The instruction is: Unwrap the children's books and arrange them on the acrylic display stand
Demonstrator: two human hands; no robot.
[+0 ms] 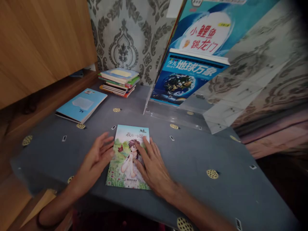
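A closed book (125, 157) with an illustrated cover lies flat near the front of the table; the cover shows a figure among flowers and a red butterfly. Over its right side rests my right hand (151, 160), palm down with the fingers spread, hiding part of the title. My left hand (97, 154) is at the book's left edge, fingers stretched out and slightly apart. Its fingertips come close to that edge; I cannot tell whether they touch it. Neither hand grips anything.
A blue book (81, 104) lies at the back left, beside a stack of books (119, 80) by the wall. At the back right, a clear acrylic rack (226, 112) holds a blue earth book (180, 80) and a larger book (204, 32). A wooden cabinet (45, 41) stands left.
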